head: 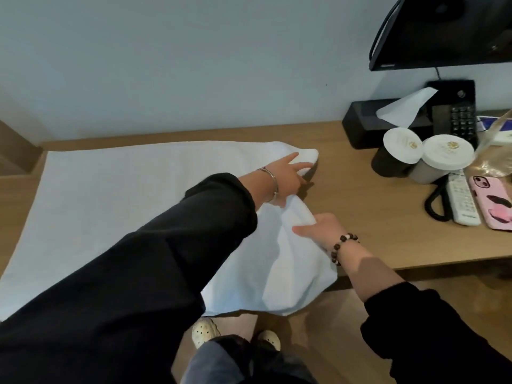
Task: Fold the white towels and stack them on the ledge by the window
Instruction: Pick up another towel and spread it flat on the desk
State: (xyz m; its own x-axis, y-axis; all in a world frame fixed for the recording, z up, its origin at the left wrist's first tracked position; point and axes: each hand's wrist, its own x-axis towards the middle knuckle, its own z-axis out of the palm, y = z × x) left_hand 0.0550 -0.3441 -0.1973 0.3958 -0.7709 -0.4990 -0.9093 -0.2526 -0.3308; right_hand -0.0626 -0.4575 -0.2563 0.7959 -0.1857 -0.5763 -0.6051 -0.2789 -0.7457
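A white towel (133,206) lies spread over the left part of the wooden desk (360,217), and its near right corner hangs off the front edge. My left hand (285,178) reaches across to the towel's right edge. Two of its fingers stretch toward the far right corner, while its thumb side pinches a raised ridge of cloth. My right hand (318,231) grips the same ridge a little nearer to me, lifting it off the desk. No folded stack or window ledge is in view.
At the desk's right stand a black tissue box (368,126), two lidded cups (401,151), a black telephone (457,112), a white remote (462,200) and a pink phone (493,206). A dark screen (443,31) hangs above them. A wall runs behind the desk.
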